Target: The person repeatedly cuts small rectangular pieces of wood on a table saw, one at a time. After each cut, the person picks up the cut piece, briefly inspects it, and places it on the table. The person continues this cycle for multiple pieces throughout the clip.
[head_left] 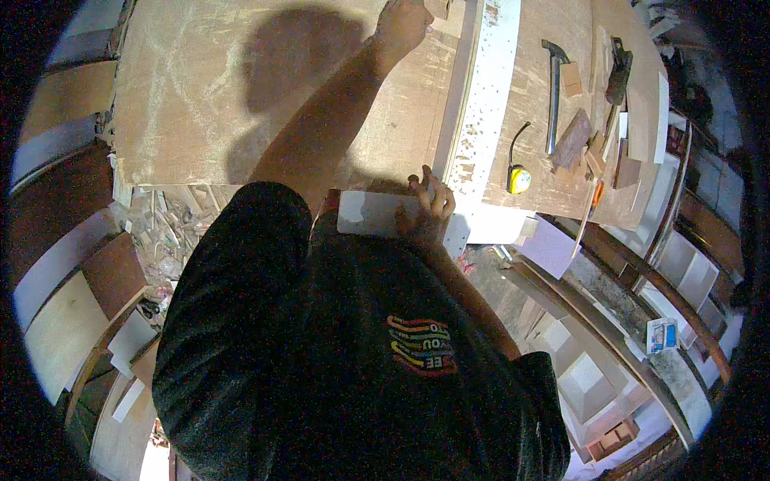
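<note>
- Leftward, one wide desk point(184, 104) carries the work, which seems partway along.
- Next, one white piece point(365, 212) sits at the desk's near edge, against the person's shirt.
- The person's left hand point(403, 30) reaches to the far side, its fingers curled; whether they clamp anything cannot be told.
- The right hand point(429, 212) lies at the white piece's right end, fingers slightly parted; a firm grip cannot be confirmed.
- One brown strip point(455, 88) runs along the left side of one long white board point(496, 72), right of both hands. They look laid out; whether they are joined is unclear.
- One yellow tape measure point(520, 180), one hammer point(553, 104), several wood offcuts point(572, 140), one orange-handled tool point(597, 193) and one dark tool point(618, 74) lie out of hand, so any measuring or hammering presumably remains.
</note>
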Demonstrator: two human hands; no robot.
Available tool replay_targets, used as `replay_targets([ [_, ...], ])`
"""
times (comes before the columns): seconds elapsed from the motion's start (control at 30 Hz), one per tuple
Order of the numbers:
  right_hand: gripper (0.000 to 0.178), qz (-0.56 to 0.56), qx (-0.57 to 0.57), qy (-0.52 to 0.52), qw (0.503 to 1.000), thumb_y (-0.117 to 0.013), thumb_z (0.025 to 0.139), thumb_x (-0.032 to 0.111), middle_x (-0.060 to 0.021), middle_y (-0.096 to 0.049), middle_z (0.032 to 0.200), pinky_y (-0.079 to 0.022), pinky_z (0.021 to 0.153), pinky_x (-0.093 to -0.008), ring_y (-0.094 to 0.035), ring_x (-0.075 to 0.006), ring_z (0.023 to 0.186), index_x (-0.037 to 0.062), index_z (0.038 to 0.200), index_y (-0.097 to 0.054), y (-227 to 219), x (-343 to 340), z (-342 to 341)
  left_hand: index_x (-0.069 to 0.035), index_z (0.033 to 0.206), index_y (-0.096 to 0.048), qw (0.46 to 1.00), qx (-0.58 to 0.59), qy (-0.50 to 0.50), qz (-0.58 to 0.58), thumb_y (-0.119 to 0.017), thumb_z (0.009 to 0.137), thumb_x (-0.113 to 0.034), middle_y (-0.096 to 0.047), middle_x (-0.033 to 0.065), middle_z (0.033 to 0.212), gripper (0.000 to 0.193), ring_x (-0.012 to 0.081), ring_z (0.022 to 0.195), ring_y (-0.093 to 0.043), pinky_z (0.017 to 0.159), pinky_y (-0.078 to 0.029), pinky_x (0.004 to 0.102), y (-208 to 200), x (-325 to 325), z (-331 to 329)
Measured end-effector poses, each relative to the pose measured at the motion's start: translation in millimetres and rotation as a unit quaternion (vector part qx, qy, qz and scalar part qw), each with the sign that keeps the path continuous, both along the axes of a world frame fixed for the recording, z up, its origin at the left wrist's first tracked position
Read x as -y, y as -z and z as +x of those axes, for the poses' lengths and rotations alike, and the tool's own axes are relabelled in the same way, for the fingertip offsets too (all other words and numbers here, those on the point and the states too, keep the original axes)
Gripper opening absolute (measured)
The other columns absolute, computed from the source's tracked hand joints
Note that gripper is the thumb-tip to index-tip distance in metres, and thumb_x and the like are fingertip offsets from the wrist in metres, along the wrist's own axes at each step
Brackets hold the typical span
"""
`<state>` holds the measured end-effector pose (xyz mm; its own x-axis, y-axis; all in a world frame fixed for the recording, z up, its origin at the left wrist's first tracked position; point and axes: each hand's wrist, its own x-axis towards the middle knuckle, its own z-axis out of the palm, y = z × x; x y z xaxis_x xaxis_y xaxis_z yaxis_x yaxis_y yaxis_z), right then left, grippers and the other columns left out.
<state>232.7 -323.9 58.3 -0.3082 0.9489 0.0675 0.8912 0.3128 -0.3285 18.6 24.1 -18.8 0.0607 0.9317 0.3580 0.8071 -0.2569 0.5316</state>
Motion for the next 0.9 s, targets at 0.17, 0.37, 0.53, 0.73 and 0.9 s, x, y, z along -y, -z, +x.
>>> replay_targets([
  [0.17,0.058,-0.010,0.009,0.000,1.000,-0.080,0.072,0.027,-0.0194,-0.051,0.140,-0.036,0.107,-0.0547,-0.048,-0.0412,0.129,0.0127,0.126,-0.065,-1,-1,-1,-0.014,0.087,-0.081,0.999,-0.028,-0.010,0.012,-0.078,0.083,-0.025,-0.073,0.0098,0.094,0.012,0.0332,0.094,-0.067,0.087,-0.054,0.0457,0,-6,0],
  [0.37,0.057,-0.013,0.008,-0.003,1.000,-0.080,0.073,0.027,-0.0186,-0.051,0.141,-0.035,0.108,-0.0540,-0.048,-0.0404,0.129,0.0132,0.126,-0.065,-4,-3,-1,-0.019,0.092,-0.082,0.987,-0.158,0.011,-0.005,-0.076,0.085,-0.030,-0.071,0.0112,0.096,0.015,0.0322,0.093,-0.068,0.087,-0.054,0.0469,-11,-10,-2],
  [0.53,0.057,-0.009,0.005,-0.010,1.000,-0.079,0.074,0.029,-0.0198,-0.051,0.141,-0.035,0.108,-0.0532,-0.048,-0.0404,0.130,0.0125,0.127,-0.065,-4,-4,-2,-0.020,0.092,-0.082,0.993,-0.115,0.007,0.001,-0.075,0.085,-0.033,-0.071,0.0121,0.096,0.016,0.0323,0.095,-0.068,0.086,-0.055,0.0453,-14,-16,-3],
  [0.73,0.061,-0.004,0.005,-0.018,1.000,-0.078,0.072,0.026,-0.0212,-0.050,0.140,-0.035,0.109,-0.0542,-0.048,-0.0403,0.130,0.0127,0.129,-0.063,-2,-3,0,-0.020,0.091,-0.082,0.990,-0.141,0.005,0.000,-0.076,0.084,-0.033,-0.071,0.0121,0.094,0.016,0.0330,0.097,-0.068,0.087,-0.055,0.0451,-7,-26,-3],
  [0.9,0.066,0.017,0.009,-0.026,0.999,-0.078,0.072,0.026,-0.0215,-0.050,0.142,-0.035,0.109,-0.0555,-0.047,-0.0410,0.132,0.0134,0.134,-0.059,2,-2,2,-0.019,0.090,-0.082,0.997,-0.074,0.010,0.014,-0.076,0.084,-0.033,-0.070,0.0127,0.092,0.016,0.0342,0.095,-0.068,0.084,-0.056,0.0467,-8,-31,-7],
])
